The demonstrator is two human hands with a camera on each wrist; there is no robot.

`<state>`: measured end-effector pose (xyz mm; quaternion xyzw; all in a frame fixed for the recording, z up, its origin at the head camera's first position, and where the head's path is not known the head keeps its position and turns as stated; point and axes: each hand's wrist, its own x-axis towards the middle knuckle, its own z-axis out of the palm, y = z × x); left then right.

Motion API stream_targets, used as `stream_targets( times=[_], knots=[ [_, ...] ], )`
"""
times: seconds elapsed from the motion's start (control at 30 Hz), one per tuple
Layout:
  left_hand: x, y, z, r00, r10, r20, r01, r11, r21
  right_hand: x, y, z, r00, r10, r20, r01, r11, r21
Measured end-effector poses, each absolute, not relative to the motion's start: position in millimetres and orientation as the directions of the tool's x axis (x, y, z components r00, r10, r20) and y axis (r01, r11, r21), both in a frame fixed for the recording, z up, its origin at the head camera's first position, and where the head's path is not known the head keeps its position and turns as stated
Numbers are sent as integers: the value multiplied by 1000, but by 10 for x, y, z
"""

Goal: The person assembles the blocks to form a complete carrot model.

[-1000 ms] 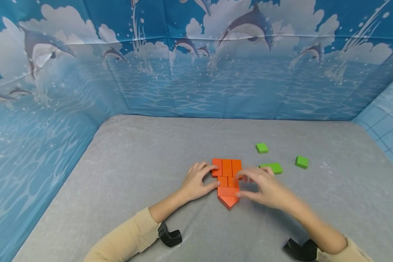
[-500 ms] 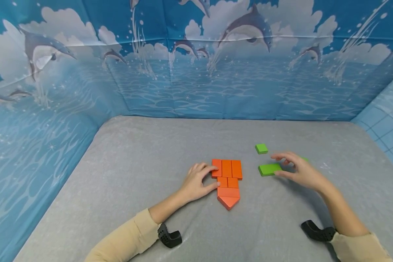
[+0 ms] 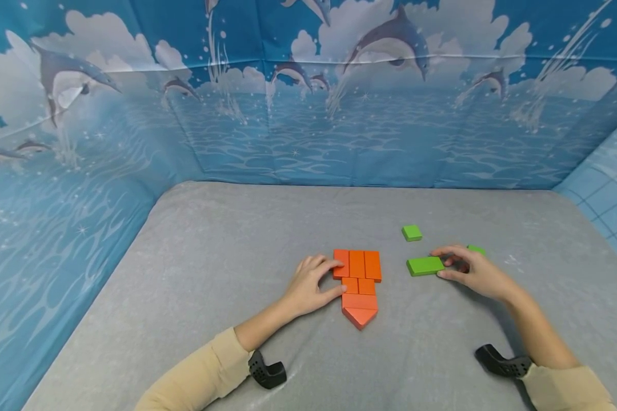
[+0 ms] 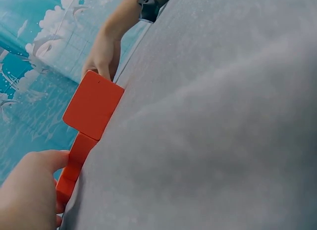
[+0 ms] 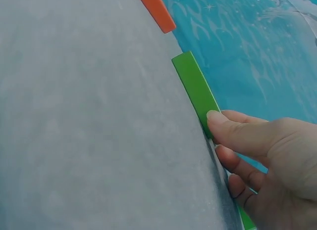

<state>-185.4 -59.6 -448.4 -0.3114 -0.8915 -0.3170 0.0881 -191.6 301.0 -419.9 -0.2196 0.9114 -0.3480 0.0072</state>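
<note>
Flat orange blocks (image 3: pixel 357 264) lie edge to edge on the grey cloth, ending in a triangular block (image 3: pixel 360 317) that points toward the person. My left hand (image 3: pixel 312 287) rests at their left side, its fingertips at the upper left block and its thumb against a smaller one lower down. To the right lies a long green block (image 3: pixel 424 266). My right hand (image 3: pixel 474 274) pinches its right end; in the right wrist view the thumb (image 5: pixel 233 128) presses the near side and the index finger reaches behind.
A small green block (image 3: pixel 412 233) lies beyond the long one. Another green block (image 3: pixel 476 249) shows partly behind my right hand. A blue dolphin-print curtain (image 3: pixel 308 125) closes off the back and sides of the grey surface (image 3: pixel 236 228).
My right hand has moved right, away from the orange blocks to the long green block, and its fingers have closed on that block's end. The left hand has stayed in place.
</note>
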Motion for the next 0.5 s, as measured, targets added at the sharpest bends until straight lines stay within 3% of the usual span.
stream_targets(
  times=[0.33,0.5],
  knots=[
    [-1861,-596,-4488,-798,499,338,600,609,519,-1928,2958,-4199,-874,-435,219,-474,659,-584],
    [-1857,-593,-4484,-800,497,336,598,611,518,-1997,2843,-4096,-866,-461,193,-474,633,-612]
  ],
)
